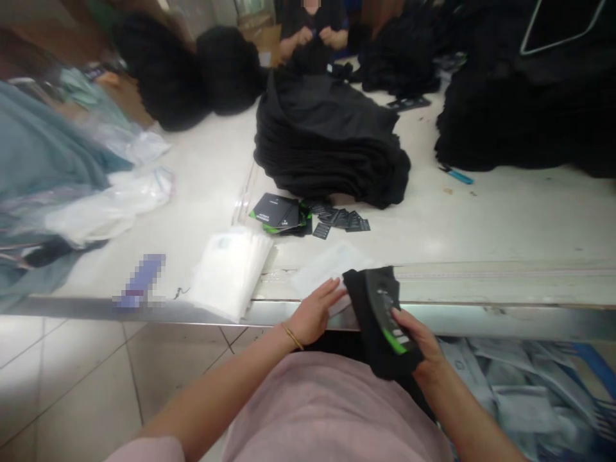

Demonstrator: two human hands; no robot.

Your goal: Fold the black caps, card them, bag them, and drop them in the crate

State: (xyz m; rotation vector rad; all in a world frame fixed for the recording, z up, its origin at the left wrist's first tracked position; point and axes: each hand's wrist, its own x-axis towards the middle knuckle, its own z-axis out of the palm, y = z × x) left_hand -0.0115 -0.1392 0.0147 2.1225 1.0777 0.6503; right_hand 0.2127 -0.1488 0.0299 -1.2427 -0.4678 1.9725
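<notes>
My right hand (pixel 421 346) grips a folded black garment (pixel 359 305) above the table's front edge, thumb on top. A black card label with a green end (pixel 389 314) lies along the garment. My left hand (pixel 312 314) is beside it, fingers stretched out at a clear plastic bag (pixel 327 266) on the table edge. Its thumb is hidden. Left of that hand lies a stack of clear plastic bags (pixel 231 266). Beyond are a pile of black and green card labels (pixel 279 213) and several small black tags (pixel 341 219).
A tall pile of black garments (pixel 332 141) stands mid-table, with another black pile (pixel 524 122) at right. A blue cutter (pixel 457 175) lies nearby. Grey-green cloth (pixel 43 141) covers the left side. Across the table is another person (pixel 315 38). Below the right edge are packed bags (pixel 524 398).
</notes>
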